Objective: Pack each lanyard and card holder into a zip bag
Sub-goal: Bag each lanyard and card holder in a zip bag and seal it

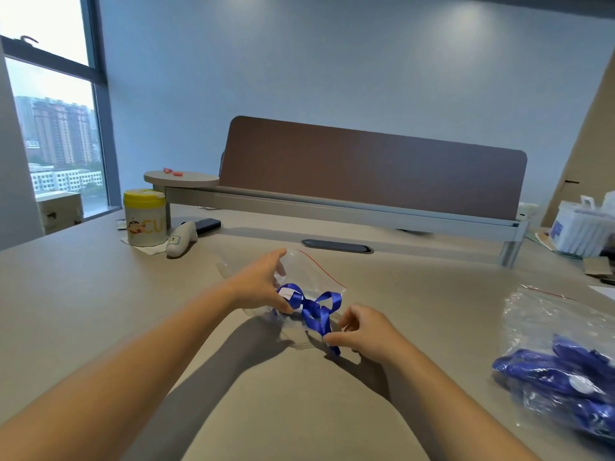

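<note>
A yellow-lidded canister (145, 217) stands on a napkin at the desk's (83, 294) far left, a white thermometer (180, 238) just beside it, a dark phone (207, 225) behind; a brown divider (372, 168) runs across the back, beside a window (50, 111)

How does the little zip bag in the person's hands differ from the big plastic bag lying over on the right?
The small zip bag is held up by the left hand; the large bag lies untouched on the table. The small one takes a single blue lanyard, part of it pinched by the right hand; the large one is stuffed with many. Both are clear with a red strip.
</note>
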### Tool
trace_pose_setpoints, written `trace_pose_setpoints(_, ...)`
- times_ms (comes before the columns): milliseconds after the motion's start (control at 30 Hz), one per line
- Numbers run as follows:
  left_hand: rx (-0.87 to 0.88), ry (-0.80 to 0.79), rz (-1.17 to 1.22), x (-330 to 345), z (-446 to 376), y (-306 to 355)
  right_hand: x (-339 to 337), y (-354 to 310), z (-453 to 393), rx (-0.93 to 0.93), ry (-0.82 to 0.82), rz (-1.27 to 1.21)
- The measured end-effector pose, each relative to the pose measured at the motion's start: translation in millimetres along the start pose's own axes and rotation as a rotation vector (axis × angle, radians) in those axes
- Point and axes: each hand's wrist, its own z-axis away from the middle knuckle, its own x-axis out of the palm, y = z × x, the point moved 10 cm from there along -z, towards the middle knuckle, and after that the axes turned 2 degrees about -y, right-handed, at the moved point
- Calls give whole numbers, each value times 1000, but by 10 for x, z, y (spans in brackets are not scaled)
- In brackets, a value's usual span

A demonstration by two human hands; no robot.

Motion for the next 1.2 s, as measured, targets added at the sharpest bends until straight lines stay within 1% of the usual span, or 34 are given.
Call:
trace_pose_setpoints(100,-5,5,8,-4,2,-20,107,-88,-14,-15,-62,61)
trace_pose_setpoints(200,-4,8,19,-10,3,-22,116,-139,-36,-29,-59,46)
trace_pose_setpoints(267,0,11,20,-13,3,-18,36,-199,-51,-50,-4,11)
trace_pose_setpoints(400,9,8,24,-16,7,-29,-273,-443,-96,-161,217,19)
trace_pose_setpoints(433,11,9,27,-15,10,-32,-312,-500,-110,-183,249,41)
trace_pose_setpoints(567,16,23,39,-28,18,-55,-250,-644,-159,-271,236,146)
trace_pose_setpoints(633,13,26,50,-48,20,-58,-341,-630,-128,-310,312,163)
trace_pose_setpoints(700,11,28,65,-74,25,-66,-446,-508,-133,-285,387,198)
trace_pose_setpoints(733,12,25,75,-82,27,-67,-462,-436,-155,-254,385,227)
trace_pose_setpoints(800,14,15,90,-88,33,-62,-423,-325,-215,-200,325,287)
trace_pose_setpoints(900,23,-8,74,-81,55,-51,-336,-303,-288,-181,255,345)
trace_pose_setpoints(1000,30,-42,39,-72,91,-55,-361,-349,-306,-191,290,315)
trace_pose_setpoints(1100,40,-61,-20,-92,129,-70,-401,-395,-316,-193,284,282)
trace_pose_setpoints(1200,68,10,-138,-223,161,-58,-530,-483,-282,-200,301,175)
